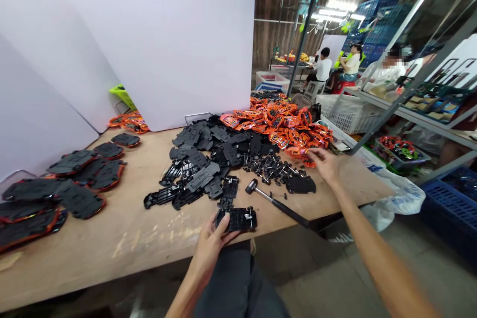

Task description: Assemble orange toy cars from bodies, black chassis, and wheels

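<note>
My left hand (pixel 211 241) is closed on a black toy car chassis with wheels (pixel 238 218) at the near edge of the wooden table (pixel 122 233). My right hand (pixel 325 163) reaches far to the right and pinches an orange toy car body (pixel 300 153) at the edge of the orange pile (pixel 283 124). A small black hammer (pixel 274 201) lies between my hands. Black chassis parts (pixel 203 169) are heaped in the middle, with loose wheel axles (pixel 272 166) beside them.
Finished black-and-orange cars (pixel 55 189) lie in rows at the left. White boards (pixel 160 44) stand behind the table. White crates (pixel 345 114), a blue crate (pixel 452 198) and shelving (pixel 421 109) stand at the right. Several people sit working in the background.
</note>
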A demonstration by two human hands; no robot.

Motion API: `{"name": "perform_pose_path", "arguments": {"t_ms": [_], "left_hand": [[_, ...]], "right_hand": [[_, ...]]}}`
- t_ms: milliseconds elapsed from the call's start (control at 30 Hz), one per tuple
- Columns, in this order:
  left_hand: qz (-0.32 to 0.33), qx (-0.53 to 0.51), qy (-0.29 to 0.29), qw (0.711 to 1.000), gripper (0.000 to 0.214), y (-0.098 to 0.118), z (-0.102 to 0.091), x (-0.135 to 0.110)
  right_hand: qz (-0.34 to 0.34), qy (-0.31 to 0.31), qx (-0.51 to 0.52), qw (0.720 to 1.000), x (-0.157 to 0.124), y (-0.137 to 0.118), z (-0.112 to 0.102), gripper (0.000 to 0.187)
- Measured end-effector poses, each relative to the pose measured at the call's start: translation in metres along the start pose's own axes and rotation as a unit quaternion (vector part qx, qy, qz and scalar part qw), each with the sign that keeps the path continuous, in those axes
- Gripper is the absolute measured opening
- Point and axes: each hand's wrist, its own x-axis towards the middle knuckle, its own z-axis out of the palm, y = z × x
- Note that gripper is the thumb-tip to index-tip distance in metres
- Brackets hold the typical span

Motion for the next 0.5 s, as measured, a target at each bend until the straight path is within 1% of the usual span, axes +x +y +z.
{"name": "perform_pose_path", "arguments": {"t_ms": [67, 133, 200, 267, 333, 367, 433, 467, 500], "left_hand": [[0.005, -0.004, 0.004, 1.000, 0.035, -0.002, -0.002, -0.002], [0.012, -0.008, 0.019, 1.000, 0.036, -0.004, -0.006, -0.004], [0.019, -0.009, 0.037, 0.999, 0.037, -0.005, -0.011, -0.007], [0.028, -0.010, 0.053, 0.998, 0.036, -0.005, -0.017, -0.010], [0.040, -0.013, 0.058, 0.997, 0.034, -0.006, -0.023, -0.013], [0.046, -0.015, 0.062, 0.997, 0.034, -0.005, -0.026, -0.014], [0.053, -0.016, 0.068, 0.996, 0.032, -0.004, -0.031, -0.017], [0.051, -0.013, 0.068, 0.996, 0.030, -0.003, -0.033, -0.017], [0.049, -0.010, 0.069, 0.996, 0.029, -0.002, -0.035, -0.017]], "right_hand": [[0.040, 0.006, 0.046, 0.998, -0.015, -0.004, 0.005, 0.042], [0.082, -0.023, 0.087, 0.993, -0.041, -0.009, 0.016, 0.043], [0.119, -0.067, 0.118, 0.983, -0.078, -0.013, 0.036, 0.041], [0.150, -0.107, 0.138, 0.973, -0.118, -0.015, 0.061, 0.040], [0.170, -0.134, 0.141, 0.966, -0.153, -0.016, 0.085, 0.042], [0.176, -0.140, 0.135, 0.965, -0.166, -0.017, 0.094, 0.044], [0.183, -0.138, 0.114, 0.967, -0.181, -0.021, 0.103, 0.046], [0.177, -0.128, 0.093, 0.971, -0.184, -0.025, 0.104, 0.045], [0.156, -0.115, 0.057, 0.979, -0.184, -0.030, 0.103, 0.043]]}}
